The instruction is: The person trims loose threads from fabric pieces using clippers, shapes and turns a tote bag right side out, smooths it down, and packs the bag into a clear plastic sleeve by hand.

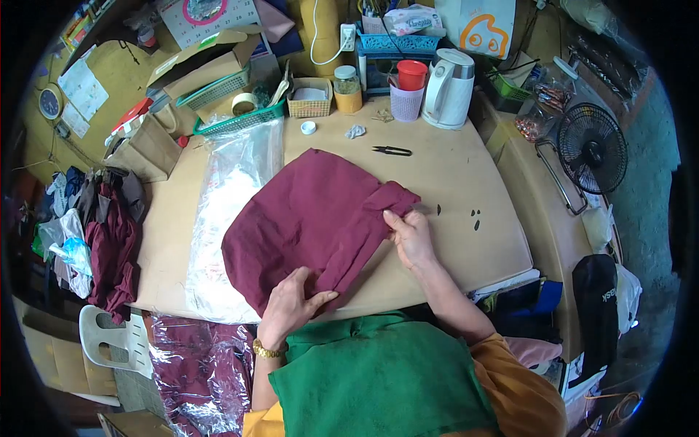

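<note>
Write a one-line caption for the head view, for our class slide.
Left hand and right hand grip a maroon cloth along its edge on a worktable, black thread snips lying beyond.

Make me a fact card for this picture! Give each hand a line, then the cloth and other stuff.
Left hand: holds the cloth's near edge
Right hand: pinches the cloth's right side
Maroon cloth: on the table, partly over clear plastic
Black snips: lying beyond the cloth
White kettle: standing at the back
Black fan: far right
</note>
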### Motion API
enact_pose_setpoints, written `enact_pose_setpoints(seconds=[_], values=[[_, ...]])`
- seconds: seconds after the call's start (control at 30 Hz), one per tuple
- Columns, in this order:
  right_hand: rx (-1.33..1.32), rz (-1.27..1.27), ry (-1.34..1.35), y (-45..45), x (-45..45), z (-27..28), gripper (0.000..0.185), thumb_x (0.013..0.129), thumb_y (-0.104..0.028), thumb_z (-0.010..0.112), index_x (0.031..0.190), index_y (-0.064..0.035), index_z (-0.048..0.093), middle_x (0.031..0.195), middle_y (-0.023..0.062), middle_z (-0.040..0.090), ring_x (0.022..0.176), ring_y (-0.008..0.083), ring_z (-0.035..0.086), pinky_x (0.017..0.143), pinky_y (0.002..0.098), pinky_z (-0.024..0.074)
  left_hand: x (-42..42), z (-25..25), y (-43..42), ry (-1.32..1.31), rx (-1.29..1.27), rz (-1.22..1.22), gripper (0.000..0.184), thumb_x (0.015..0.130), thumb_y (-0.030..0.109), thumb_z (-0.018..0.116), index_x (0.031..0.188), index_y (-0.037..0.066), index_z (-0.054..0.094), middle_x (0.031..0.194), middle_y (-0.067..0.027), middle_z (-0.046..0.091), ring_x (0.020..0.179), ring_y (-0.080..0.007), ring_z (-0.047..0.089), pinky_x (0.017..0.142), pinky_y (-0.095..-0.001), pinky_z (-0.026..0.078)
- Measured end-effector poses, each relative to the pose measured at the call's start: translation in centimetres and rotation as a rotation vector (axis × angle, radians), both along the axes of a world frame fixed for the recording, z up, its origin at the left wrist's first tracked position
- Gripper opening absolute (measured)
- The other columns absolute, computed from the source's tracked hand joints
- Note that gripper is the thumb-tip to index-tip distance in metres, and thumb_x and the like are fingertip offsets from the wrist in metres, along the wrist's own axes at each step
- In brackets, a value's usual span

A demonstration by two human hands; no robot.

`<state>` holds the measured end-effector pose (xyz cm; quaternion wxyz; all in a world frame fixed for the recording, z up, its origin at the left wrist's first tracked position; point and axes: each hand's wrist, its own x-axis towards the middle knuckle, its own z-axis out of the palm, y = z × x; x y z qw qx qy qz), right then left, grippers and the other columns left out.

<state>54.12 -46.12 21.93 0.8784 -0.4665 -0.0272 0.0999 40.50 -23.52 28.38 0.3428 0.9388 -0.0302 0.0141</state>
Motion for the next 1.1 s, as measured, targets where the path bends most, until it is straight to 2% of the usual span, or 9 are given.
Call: enact_pose_setpoints(seconds=[0.1, 0.23, 0.3, 0.43, 0.53, 0.6, 0.73, 0.83, 1.1], values=[[-0.02, 0.05, -0.137, 1.1, -0.7, 0.8, 0.024, 0.096, -0.01, 0.061, 0.119, -0.0028, 0.06, 0.108, 0.0044, 0.067, 0.092, 0.0134, 0.065, 0.077, 0.0319, 0.0575, 1.7, 1.7, -3.3, -0.237, 0.049, 0.033, 0.06, 0.077, 0.043, 0.078, 0.105, -0.006, 0.059, 0.081, -0.019, 0.062, 0.079, -0.0393, 0.064, 0.071, -0.0433, 0.051], [-0.017, 0.01, -0.197, 0.7, -1.2, 1.9, 0.024, 0.096, -0.01, 0.062, 0.119, -0.0031, 0.06, 0.11, 0.0045, 0.066, 0.092, 0.0127, 0.065, 0.078, 0.03, 0.0564, 3.8, 1.0, -4.7, -0.275, 0.017, 0.111, 0.038, 0.085, 0.028, 0.073, 0.076, -0.003, 0.055, 0.069, -0.0205, 0.056, 0.064, -0.0396, 0.058, 0.058, -0.044, 0.046], [-0.007, 0.073, -0.017, 0.2, -2.4, 2.9, 0.026, 0.096, -0.013, 0.062, 0.12, -0.0037, 0.06, 0.114, 0.0063, 0.067, 0.1, 0.015, 0.065, 0.083, 0.0318, 0.0554, 4.1, 1.0, -4.9, -0.304, -0.108, 0.131, 0.042, 0.086, 0.022, 0.073, 0.064, -0.002, 0.045, 0.057, -0.0184, 0.043, 0.05, -0.0312, 0.041, 0.05, -0.0392, 0.037], [-0.006, 0.16, -0.101, 1.4, -4.1, 1.1, 0.036, 0.096, -0.014, 0.063, 0.128, 0.0013, 0.056, 0.118, 0.0071, 0.066, 0.107, 0.0152, 0.061, 0.094, 0.0307, 0.0474, 4.2, 0.7, -4.8, -0.275, -0.13, 0.086, 0.04, 0.087, 0.021, 0.072, 0.065, -0.001, 0.047, 0.057, -0.0162, 0.043, 0.049, -0.025, 0.036, 0.05, -0.0374, 0.036], [0.05, 0.135, -0.09, 1.4, -3.8, 1.0, 0.041, 0.095, -0.017, 0.065, 0.131, -0.0012, 0.053, 0.117, 0.0058, 0.065, 0.099, 0.0137, 0.062, 0.086, 0.0317, 0.0524, 4.3, 0.3, -4.2, -0.054, -0.374, 0.052, 0.038, 0.088, 0.02, 0.072, 0.066, -0.001, 0.049, 0.057, -0.0145, 0.044, 0.05, -0.0179, 0.035, 0.049, -0.0364, 0.036], [0.028, 0.228, 0.012, 1.1, -4.0, 1.7, 0.041, 0.094, -0.017, 0.067, 0.129, -0.0015, 0.054, 0.116, 0.0054, 0.066, 0.096, 0.0119, 0.063, 0.081, 0.0297, 0.0532, 4.3, 0.7, -4.3, -0.054, -0.233, 0.098, 0.032, 0.09, 0.026, 0.07, 0.076, -0.001, 0.06, 0.064, -0.02, 0.054, 0.05, -0.0233, 0.052, 0.052, -0.038, 0.041], [-0.2, 0.475, 0.021, 1.3, -4.7, 1.4, 0.039, 0.092, -0.018, 0.069, 0.126, -0.0024, 0.058, 0.114, 0.0047, 0.067, 0.087, 0.0087, 0.064, 0.067, 0.0249, 0.0537, 4.1, 1.8, -4.7, -0.21, -0.256, 0.161, 0.032, 0.089, 0.028, 0.07, 0.08, -0.001, 0.061, 0.065, -0.0196, 0.058, 0.053, -0.0282, 0.057, 0.054, -0.0384, 0.044], [-0.078, 0.32, -0.061, 1.4, -4.1, 1.1, 0.032, 0.094, -0.019, 0.067, 0.12, -0.0029, 0.062, 0.11, 0.0046, 0.068, 0.087, 0.0106, 0.064, 0.071, 0.0263, 0.0541, 2.7, 3.1, -4.0, -0.106, 0.017, 0.118, 0.027, 0.087, 0.024, 0.071, 0.082, 0.0, 0.06, 0.069, -0.0202, 0.061, 0.066, -0.0399, 0.062, 0.059, -0.0433, 0.048], [-0.036, 0.291, -0.074, 2.5, -5.2, 0.8, 0.035, 0.094, -0.017, 0.067, 0.122, 0.0025, 0.059, 0.11, 0.0048, 0.067, 0.098, 0.0118, 0.061, 0.088, 0.0308, 0.0504, 2.9, 0.4, -4.5, -0.252, -0.134, 0.169, 0.017, 0.093, 0.014, 0.063, 0.083, 0.001, 0.057, 0.067, -0.0223, 0.057, 0.063, -0.0408, 0.059, 0.054, -0.0434, 0.045]])
